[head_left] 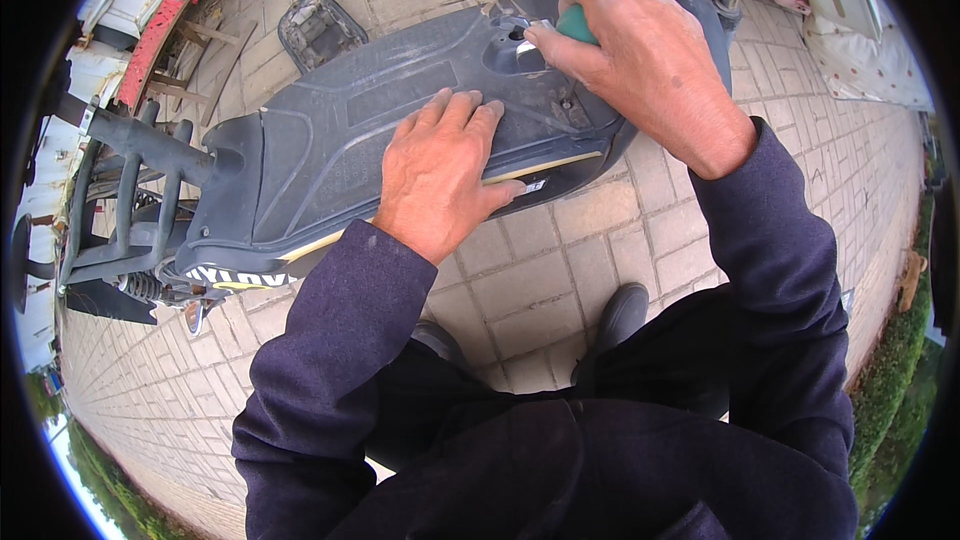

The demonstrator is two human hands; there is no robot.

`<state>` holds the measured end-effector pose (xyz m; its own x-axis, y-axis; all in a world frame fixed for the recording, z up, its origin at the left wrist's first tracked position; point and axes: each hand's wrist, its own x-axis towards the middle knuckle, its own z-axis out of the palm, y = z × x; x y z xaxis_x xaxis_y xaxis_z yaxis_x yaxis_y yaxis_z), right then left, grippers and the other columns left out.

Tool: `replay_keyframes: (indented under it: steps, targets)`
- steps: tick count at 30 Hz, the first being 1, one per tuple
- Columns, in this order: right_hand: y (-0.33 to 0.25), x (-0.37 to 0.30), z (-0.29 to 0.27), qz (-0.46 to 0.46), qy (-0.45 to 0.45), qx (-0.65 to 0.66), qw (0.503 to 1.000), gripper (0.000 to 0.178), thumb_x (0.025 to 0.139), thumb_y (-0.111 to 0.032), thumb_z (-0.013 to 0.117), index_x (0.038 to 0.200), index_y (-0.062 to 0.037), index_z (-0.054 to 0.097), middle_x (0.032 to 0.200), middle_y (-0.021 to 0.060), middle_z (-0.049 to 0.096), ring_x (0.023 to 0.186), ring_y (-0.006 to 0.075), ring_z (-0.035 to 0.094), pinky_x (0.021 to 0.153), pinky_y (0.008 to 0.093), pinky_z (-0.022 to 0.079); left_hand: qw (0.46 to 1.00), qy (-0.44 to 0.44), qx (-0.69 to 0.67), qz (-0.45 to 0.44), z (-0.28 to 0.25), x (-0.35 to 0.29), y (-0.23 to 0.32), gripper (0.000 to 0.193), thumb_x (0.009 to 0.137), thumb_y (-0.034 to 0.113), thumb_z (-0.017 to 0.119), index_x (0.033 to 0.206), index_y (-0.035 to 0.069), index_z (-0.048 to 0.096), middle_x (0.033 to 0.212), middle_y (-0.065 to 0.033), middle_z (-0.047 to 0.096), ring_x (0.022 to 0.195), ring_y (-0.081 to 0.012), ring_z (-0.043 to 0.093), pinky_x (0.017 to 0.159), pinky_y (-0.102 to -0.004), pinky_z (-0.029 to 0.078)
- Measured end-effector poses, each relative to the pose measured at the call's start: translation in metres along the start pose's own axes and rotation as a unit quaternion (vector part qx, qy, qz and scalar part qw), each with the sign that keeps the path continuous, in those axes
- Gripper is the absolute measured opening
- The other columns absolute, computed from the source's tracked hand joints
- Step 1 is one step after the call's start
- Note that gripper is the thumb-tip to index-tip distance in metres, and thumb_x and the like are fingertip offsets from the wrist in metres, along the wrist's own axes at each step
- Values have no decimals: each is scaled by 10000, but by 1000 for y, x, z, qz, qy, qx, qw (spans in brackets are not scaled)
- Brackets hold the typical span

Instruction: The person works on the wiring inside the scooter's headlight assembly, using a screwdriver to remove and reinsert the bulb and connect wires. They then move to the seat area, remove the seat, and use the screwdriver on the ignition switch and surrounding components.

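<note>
A dark grey scooter floorboard [340,130] stretches across the upper middle, scuffed and dusty. My left hand [440,165] lies flat on it near its close edge, fingers spread and holding nothing. Farther right, my right hand [645,65] is closed around a green-handled tool [577,26]. The handle points toward a recessed opening [518,48] in the floorboard, and my thumb is beside that recess. What kind of tool it is cannot be made out, as my hand covers most of it.
A detached dark cover [320,32] lies on the paving [530,290] beyond the scooter. At the left is the scooter's rear tubular frame [125,165]. A red board [152,52] leans behind it. Pale spotted cloth [865,60] hangs at the far right. My shoes [622,315] stand close by.
</note>
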<state>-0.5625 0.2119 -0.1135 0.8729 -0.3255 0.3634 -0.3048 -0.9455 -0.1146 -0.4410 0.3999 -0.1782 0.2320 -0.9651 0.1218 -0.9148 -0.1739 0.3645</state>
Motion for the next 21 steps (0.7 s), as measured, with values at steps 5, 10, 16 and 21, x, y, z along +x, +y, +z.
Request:
replay_keyframes:
  steps: [5,10,16,21]
  targets:
    - [-3,1,-4,-24,-15,30,999,352,911,-331,759,1021,-26,622,781,175,638,743,375,660,669,449,509,1000,-5,-1,-1,-1,0,-1,762,726,311,876,1382,33,607,1334,-125,596,1268,-341,557,1069,-448,460]
    - [3,0,-13,-43,-64,84,993,290,901,-252,738,1051,-39,610,892,158,649,832,378,651,746,460,501,1000,-6,-8,5,-1,0,-1,762,727,310,875,1381,24,606,1323,-131,600,1264,-345,558,1065,-451,461]
    - [15,2,-19,-85,-97,138,982,240,863,-187,707,1030,-35,627,857,148,614,816,320,631,766,439,515,1000,-1,-5,6,-1,0,-1,738,730,316,889,1355,30,624,1272,-121,619,1290,-333,560,1069,-451,462]
    - [17,3,-22,-86,-130,122,980,229,843,-173,697,1017,-40,630,861,130,616,796,305,614,764,427,516,1000,-4,-5,4,-1,-1,-1,747,735,314,883,1368,25,615,1293,-128,614,1289,-338,557,1072,-450,461]
